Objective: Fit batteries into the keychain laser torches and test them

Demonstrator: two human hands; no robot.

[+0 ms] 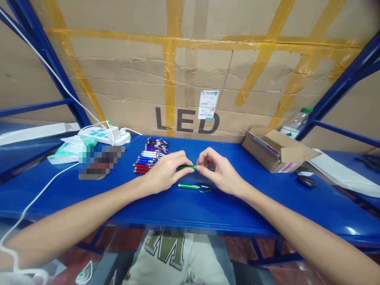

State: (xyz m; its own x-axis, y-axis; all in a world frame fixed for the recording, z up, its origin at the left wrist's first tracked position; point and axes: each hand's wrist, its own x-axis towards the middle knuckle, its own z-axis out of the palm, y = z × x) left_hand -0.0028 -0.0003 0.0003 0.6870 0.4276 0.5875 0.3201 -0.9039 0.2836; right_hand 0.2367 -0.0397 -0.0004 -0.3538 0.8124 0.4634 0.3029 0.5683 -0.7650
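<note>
My left hand (166,170) and my right hand (218,172) meet over the middle of the blue table (190,206). Both pinch a small green keychain flashlight (186,167) between their fingertips, the left on its body, the right at its end. A second green flashlight (192,187) with a carabiner clip lies on the table just below my hands. Behind my left hand lies a neat row of several red, blue, silver and purple flashlights (150,155).
An open cardboard box (276,150) stands at the right, a plastic bottle (295,122) behind it. A white power strip (103,134) with its cable and packets lie at the left. A black mouse (305,180) rests far right. A taped cardboard wall (190,67) closes the back.
</note>
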